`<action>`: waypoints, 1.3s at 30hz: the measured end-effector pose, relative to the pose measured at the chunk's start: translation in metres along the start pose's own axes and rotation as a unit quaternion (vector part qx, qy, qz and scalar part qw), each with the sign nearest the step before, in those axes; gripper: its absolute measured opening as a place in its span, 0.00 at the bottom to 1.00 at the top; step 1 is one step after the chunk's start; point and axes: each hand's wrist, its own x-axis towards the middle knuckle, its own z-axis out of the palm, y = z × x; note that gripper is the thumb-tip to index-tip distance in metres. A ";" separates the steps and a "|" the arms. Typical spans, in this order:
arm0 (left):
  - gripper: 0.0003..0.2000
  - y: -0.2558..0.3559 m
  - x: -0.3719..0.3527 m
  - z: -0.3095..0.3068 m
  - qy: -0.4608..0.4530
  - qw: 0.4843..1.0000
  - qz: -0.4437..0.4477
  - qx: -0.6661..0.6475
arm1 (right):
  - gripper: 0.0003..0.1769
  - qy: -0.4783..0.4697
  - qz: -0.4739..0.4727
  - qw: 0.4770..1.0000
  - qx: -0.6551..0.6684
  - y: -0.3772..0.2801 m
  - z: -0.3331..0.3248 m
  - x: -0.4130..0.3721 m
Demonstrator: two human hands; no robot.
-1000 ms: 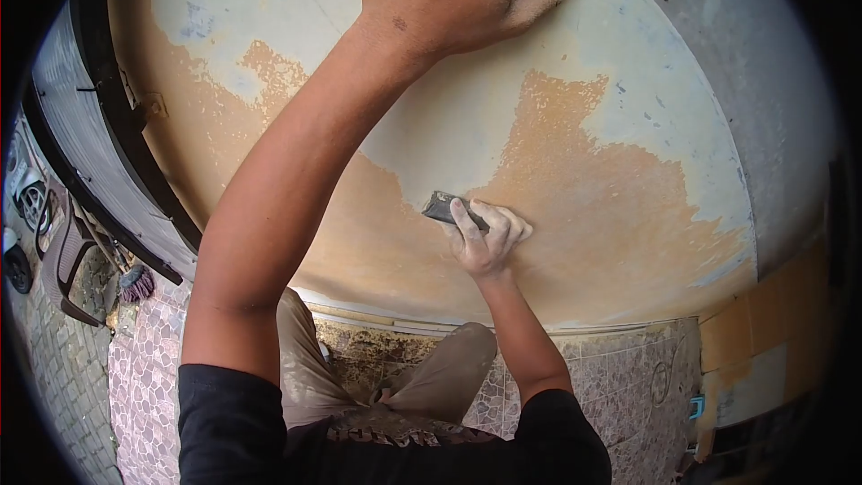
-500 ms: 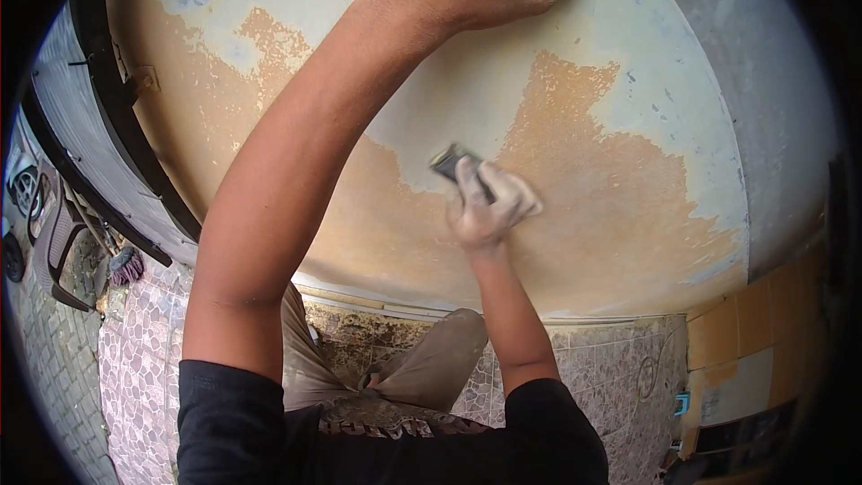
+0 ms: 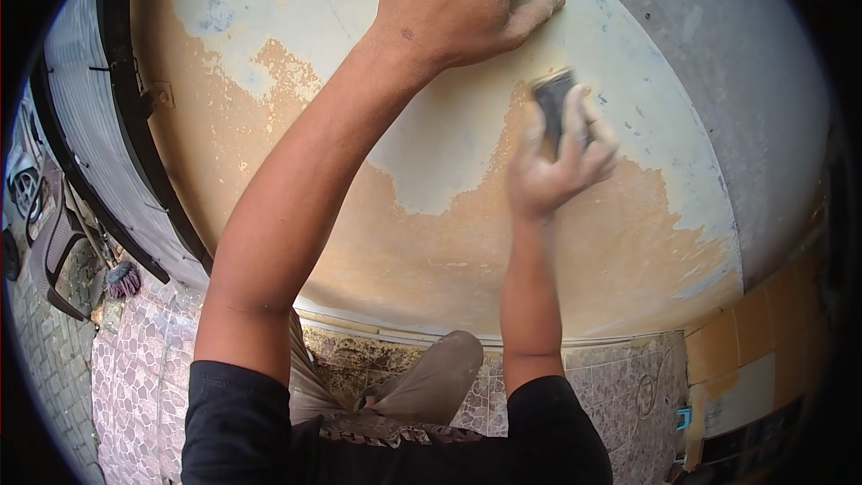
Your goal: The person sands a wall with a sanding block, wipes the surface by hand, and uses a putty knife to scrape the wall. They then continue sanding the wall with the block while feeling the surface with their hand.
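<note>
My right hand (image 3: pixel 561 166), dusty white on the fingers and blurred by motion, grips a dark sanding block (image 3: pixel 554 99) with a yellowish edge. The block is against a curved wall (image 3: pixel 431 162) of patchy pale coating and bare orange-tan areas, near the top of an orange patch. Higher up, my left hand (image 3: pixel 458 4) lies flat on the pale part of the wall with its thumb stretched out to the right. The top frame edge cuts off most of its other fingers.
A black-framed panel (image 3: pixel 117 108) stands at the left, with a brown chair (image 3: pixel 58 260) and a purple brush head (image 3: pixel 123 279) beyond it. Below are my bent knee (image 3: pixel 453 359) and stone-patterned floor tiles (image 3: pixel 135 368). A grey wall section (image 3: pixel 691 54) borders the right.
My right hand has moved up and to the right across the wall with the sanding block. My left hand stays on the wall while the view shifts slightly.
</note>
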 end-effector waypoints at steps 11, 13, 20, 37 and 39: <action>0.24 -0.003 0.001 0.000 0.008 1.000 0.002 -0.001 | 0.27 0.012 0.108 0.993 0.054 0.024 -0.006 0.040; 0.22 -0.003 0.000 0.003 0.016 1.000 0.001 0.003 | 0.26 0.050 0.085 0.994 0.047 0.046 0.006 0.080; 0.18 -0.005 0.002 0.002 0.031 0.999 0.005 -0.012 | 0.16 -0.106 -0.121 0.983 0.091 -0.049 -0.016 -0.096; 0.19 -0.007 -0.002 0.009 0.058 0.998 0.014 0.000 | 0.21 -0.175 -0.135 0.967 0.126 -0.050 -0.039 -0.176; 0.19 -0.006 -0.003 0.008 0.051 0.999 0.015 -0.006 | 0.22 -0.254 -0.205 0.936 0.135 -0.039 -0.061 -0.206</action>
